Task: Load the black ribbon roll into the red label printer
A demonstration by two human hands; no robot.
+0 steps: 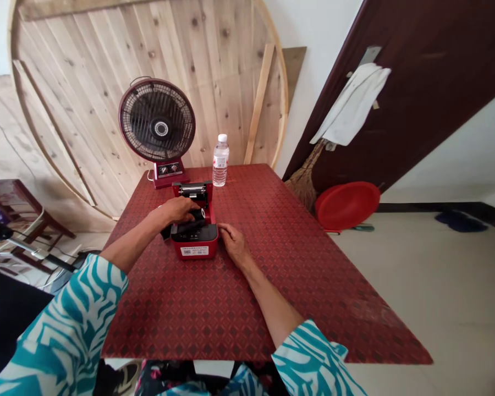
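A small red and black label printer (196,248) stands on the table with its lid (193,191) raised, showing a shiny roller. My left hand (178,210) reaches over it from the left. Its fingers are bent into the open bay, closed on a dark roll (202,213) that has a white ring at its end; the fingertips are partly hidden. Against the printer's right side rests my right hand (234,242), its fingers curled and touching the casing near the front corner. A white label with print covers part of the printer's front.
The table (313,308) has a red patterned cover. Behind the printer stand a dark red fan (160,129) and a water bottle (220,162). To the right are a red basin (347,205), a straw broom (304,179) and a door (421,60). A wooden chair (33,225) is at left.
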